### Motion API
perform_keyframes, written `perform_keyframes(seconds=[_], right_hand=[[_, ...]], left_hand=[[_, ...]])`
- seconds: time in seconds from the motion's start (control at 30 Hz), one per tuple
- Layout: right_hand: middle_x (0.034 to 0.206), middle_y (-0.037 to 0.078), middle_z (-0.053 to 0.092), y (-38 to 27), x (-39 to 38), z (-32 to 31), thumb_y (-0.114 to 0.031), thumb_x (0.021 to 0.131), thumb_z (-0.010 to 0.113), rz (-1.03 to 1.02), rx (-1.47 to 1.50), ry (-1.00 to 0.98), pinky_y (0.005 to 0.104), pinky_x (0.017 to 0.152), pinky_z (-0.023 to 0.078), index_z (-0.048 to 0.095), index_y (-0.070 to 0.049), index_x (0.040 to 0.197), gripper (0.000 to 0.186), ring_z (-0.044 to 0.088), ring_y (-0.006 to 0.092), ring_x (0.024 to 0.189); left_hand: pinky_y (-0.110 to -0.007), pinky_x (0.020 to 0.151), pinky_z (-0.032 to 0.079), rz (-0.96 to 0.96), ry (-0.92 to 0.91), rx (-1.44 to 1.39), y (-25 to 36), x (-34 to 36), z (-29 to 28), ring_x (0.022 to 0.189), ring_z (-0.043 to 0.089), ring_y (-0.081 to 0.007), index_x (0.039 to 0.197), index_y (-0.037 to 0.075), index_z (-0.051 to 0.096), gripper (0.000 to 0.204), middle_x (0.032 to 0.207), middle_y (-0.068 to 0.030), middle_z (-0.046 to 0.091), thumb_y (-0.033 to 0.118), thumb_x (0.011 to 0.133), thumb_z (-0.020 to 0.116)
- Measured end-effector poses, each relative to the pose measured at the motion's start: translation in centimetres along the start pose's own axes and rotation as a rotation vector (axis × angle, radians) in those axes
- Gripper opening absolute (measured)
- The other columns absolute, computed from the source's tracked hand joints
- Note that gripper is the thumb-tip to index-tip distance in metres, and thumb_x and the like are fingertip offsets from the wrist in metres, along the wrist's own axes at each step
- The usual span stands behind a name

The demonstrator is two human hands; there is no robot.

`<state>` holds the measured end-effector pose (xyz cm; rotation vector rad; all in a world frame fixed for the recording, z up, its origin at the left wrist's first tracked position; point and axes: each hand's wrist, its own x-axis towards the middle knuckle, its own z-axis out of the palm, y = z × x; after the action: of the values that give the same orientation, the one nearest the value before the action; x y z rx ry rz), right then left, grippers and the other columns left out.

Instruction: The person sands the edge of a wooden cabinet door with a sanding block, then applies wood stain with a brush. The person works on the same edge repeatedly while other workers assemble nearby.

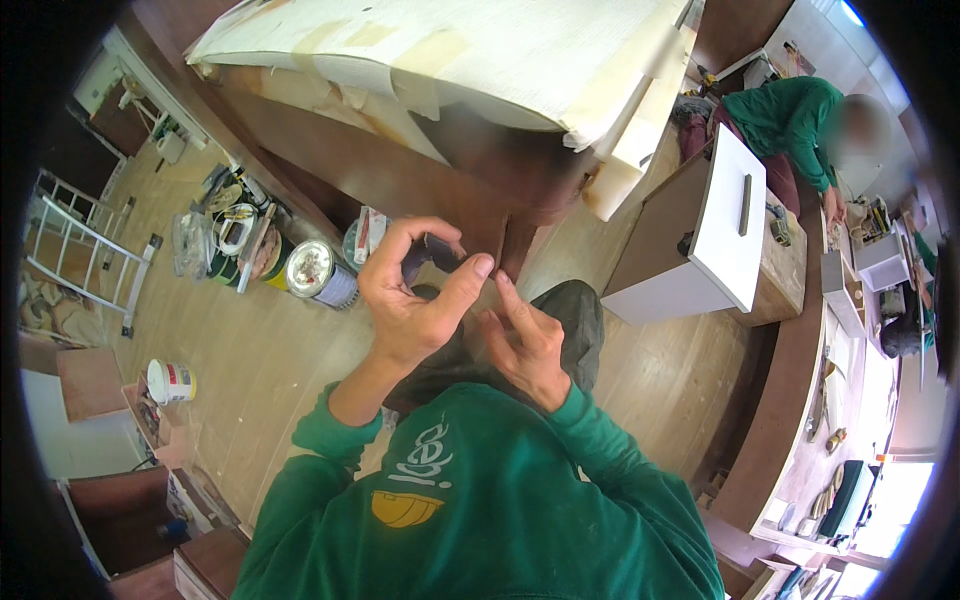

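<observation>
My left hand (415,315) is curled around a folded dark grey sheet (432,255) that looks like sandpaper. Its thumb reaches toward the lower corner of a reddish-brown wooden cabinet (400,190). Close to that thumb tip, the stretched index finger of my right hand (530,350) touches or nearly touches the edge of a narrow wooden strip (518,245) at the corner. The other fingers of the right hand are loosely bent, with nothing visible in them. White paper (430,50) with tape covers the cabinet's top.
Paint cans, including an open one (315,270), stand on the floor to the left, near a stepladder (95,250) and a white bucket (170,382). At right are a white-fronted drawer unit (690,240), a co-worker in green (785,115) and a long bench (775,440) with tools.
</observation>
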<state>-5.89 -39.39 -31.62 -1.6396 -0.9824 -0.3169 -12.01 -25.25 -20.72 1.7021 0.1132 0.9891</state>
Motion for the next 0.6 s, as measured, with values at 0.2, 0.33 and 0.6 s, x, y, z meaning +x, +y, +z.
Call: perform_keyframes(seconds=[0.2, 0.33, 0.6], right_hand=[[0.083, 0.016, 0.069, 0.1, -0.9, -1.6, -0.002, 0.083, 0.073, -0.024, 0.018, -0.008, 0.0401, 0.066, 0.057, 0.063, -0.005, 0.134, 0.052, 0.069, 0.0316, 0.070], [0.082, 0.017, 0.068, 0.8, -2.1, -1.8, -0.005, 0.088, 0.071, 0.076, 0.068, -0.026, 0.0421, 0.065, 0.056, 0.063, -0.004, 0.130, 0.043, 0.068, 0.0336, 0.071], [0.079, 0.012, 0.071, 4.3, -0.8, -9.0, -0.008, 0.091, 0.069, 0.385, -0.089, 0.204, 0.0322, 0.062, 0.055, 0.053, -0.009, 0.148, 0.059, 0.066, 0.0146, 0.063]], left_hand=[[-0.024, 0.064, 0.046, 0.000, 0.160, 0.199, -0.3, 0.4, 1.3, 0.071, 0.055, -0.0072, 0.094, 0.005, 0.067, 0.029, 0.083, 0.0001, 0.064, 0.010, 0.078, 0.089], [-0.023, 0.060, 0.043, -0.049, 0.168, 0.119, -1.0, 0.4, 1.5, 0.065, 0.053, -0.0065, 0.090, 0.004, 0.062, 0.019, 0.074, 0.0013, 0.060, 0.010, 0.086, 0.080], [-0.025, 0.067, 0.047, -0.071, 0.159, 0.087, -3.9, -0.7, 0.9, 0.075, 0.055, -0.0100, 0.091, 0.002, 0.061, 0.022, 0.085, -0.0013, 0.061, 0.007, 0.085, 0.082]])
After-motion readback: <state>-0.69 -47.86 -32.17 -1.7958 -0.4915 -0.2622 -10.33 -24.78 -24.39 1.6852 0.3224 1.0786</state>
